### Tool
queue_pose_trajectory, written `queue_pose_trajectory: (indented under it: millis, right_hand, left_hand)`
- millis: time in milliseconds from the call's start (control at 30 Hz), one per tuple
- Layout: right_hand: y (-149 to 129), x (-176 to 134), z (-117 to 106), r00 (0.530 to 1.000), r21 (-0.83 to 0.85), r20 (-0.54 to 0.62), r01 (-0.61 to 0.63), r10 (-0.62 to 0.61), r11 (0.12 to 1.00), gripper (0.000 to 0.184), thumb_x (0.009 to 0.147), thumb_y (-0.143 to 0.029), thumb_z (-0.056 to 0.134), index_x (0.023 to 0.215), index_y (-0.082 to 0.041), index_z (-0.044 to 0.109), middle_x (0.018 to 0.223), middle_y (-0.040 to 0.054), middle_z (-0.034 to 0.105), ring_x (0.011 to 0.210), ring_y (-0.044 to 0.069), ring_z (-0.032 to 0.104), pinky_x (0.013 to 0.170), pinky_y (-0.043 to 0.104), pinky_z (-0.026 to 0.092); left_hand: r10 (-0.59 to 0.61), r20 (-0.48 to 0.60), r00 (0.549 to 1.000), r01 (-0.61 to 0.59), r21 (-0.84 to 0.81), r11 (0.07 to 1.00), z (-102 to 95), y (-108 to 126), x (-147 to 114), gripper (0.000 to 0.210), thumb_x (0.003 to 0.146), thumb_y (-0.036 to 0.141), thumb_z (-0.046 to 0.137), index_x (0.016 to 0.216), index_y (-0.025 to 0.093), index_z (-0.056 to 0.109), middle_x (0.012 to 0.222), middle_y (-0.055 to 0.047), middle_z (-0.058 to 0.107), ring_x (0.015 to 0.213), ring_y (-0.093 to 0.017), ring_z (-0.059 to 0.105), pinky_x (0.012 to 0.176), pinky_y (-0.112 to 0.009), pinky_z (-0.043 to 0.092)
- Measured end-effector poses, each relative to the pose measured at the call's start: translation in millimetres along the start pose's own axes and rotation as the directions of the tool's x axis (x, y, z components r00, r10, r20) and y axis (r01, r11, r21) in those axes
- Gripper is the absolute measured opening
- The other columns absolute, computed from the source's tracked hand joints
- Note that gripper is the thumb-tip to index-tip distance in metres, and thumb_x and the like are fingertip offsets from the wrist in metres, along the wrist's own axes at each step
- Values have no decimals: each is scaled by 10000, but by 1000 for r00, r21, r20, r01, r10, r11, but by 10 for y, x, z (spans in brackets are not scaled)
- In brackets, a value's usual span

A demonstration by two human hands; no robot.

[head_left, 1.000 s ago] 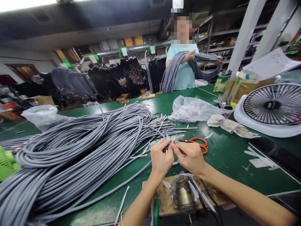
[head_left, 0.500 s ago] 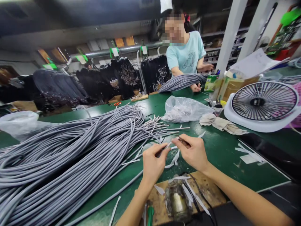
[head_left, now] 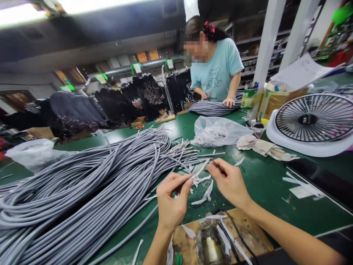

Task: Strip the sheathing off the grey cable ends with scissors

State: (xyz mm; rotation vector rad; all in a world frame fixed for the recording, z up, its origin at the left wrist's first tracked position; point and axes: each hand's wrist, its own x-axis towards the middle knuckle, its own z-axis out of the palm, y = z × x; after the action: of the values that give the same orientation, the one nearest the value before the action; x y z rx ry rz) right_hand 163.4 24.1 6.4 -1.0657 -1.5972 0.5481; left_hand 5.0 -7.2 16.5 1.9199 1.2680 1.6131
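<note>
My left hand (head_left: pixel 173 198) is closed in a pinch on the end of a grey cable (head_left: pixel 138 231), which runs down and left behind my wrist. Out of these fingertips rises a white strip (head_left: pixel 202 168), slanting up to my right hand (head_left: pixel 230 182). The thumb and fingers of that hand are pinched at the strip's upper end. Something thin and dark also shows at the right fingertips, too small to make out. Loose white scraps (head_left: pixel 204 195) lie on the green tabletop just below my hands.
A big bundle of grey cables (head_left: pixel 82 184) covers the left side. A wooden board (head_left: pixel 248 228) with a metal piece (head_left: pixel 211 244) lies in front. Further back are a plastic bag (head_left: pixel 220 130), gloves (head_left: pixel 264 147), a fan (head_left: pixel 309 119) and a co-worker (head_left: pixel 217 70) with a cable coil.
My hands have moved slightly apart, and a longer white strip now shows between them. The co-worker has leaned over the coil, which lies lower, and a hand rests on it.
</note>
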Motion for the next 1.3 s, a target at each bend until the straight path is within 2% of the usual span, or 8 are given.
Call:
queue_pose_trajectory:
  millis: [133, 200, 400, 600, 933, 1067, 1200, 1300]
  right_hand:
    - [-97, -144, -17, 959, -133, 39, 282, -280, 950, 293, 888, -234, 377, 612, -169, 449, 542, -34, 403, 497, 79, 364, 521, 230, 272]
    - [-101, -168, -3, 940, -184, 90, 341, -330, 922, 312, 874, -220, 405, 566, -171, 397, 527, -34, 387, 491, 78, 349, 518, 237, 252]
    - [-70, -157, 27, 933, -225, 148, 354, -327, 908, 324, 870, -224, 419, 551, -169, 388, 505, -35, 384, 471, 73, 343, 503, 238, 232]
    - [-111, -146, 29, 950, -225, 130, 308, -285, 924, 344, 879, -232, 407, 540, -172, 420, 474, -38, 408, 430, 70, 332, 466, 231, 233]
    - [-78, -307, 171, 855, -332, 104, 511, -507, 793, 236, 847, -158, 445, 631, -156, 541, 537, 4, 548, 490, 99, 482, 533, 242, 305]
    - [-96, -224, 156, 915, -277, 140, 402, -378, 873, 300, 849, -243, 466, 559, -167, 475, 473, -38, 438, 425, 68, 369, 462, 222, 268]
    - [-60, -66, 41, 984, -97, -73, 156, -163, 983, 455, 791, -379, 544, 447, -178, 324, 432, -72, 234, 408, 50, 213, 387, 203, 191]
    - [-28, 15, -16, 996, 61, -69, 56, -52, 997, 355, 762, -433, 560, 545, -162, 484, 459, -72, 257, 424, 58, 221, 384, 202, 189]
  left_hand:
    - [157, -105, 982, -137, 177, 975, -40, -5, -36, 188, 734, 126, 603, 885, 195, 691, 655, 2, 566, 532, -82, 460, 479, -195, 362]
    - [201, -118, 973, -174, 203, 963, -45, -9, -51, 202, 728, 108, 601, 892, 193, 685, 665, 4, 573, 536, -80, 467, 489, -195, 375]
    - [273, -80, 959, -244, 263, 934, -26, -15, -68, 244, 722, 70, 594, 924, 184, 667, 693, -5, 592, 562, -83, 504, 517, -195, 413]
    - [410, 11, 912, -385, 367, 847, 27, -33, -91, 268, 727, 55, 577, 954, 180, 647, 713, -26, 631, 600, -107, 569, 582, -212, 467]
    - [269, 6, 963, -254, 350, 902, 136, -58, -120, 233, 779, 89, 478, 922, 126, 658, 635, -34, 573, 542, -100, 520, 513, -198, 432]
    - [150, -16, 989, -141, 254, 957, 94, -55, -65, 193, 782, 137, 505, 882, 141, 670, 589, -2, 511, 476, -82, 428, 443, -194, 346]
    - [51, -96, 994, -37, 141, 989, 83, -54, -41, 141, 781, 219, 546, 817, 153, 665, 580, 12, 490, 467, -77, 388, 426, -195, 297]
    - [41, -69, 997, -32, 121, 992, 115, -63, -55, 136, 769, 241, 556, 756, 153, 659, 573, 12, 497, 470, -77, 403, 428, -194, 293]
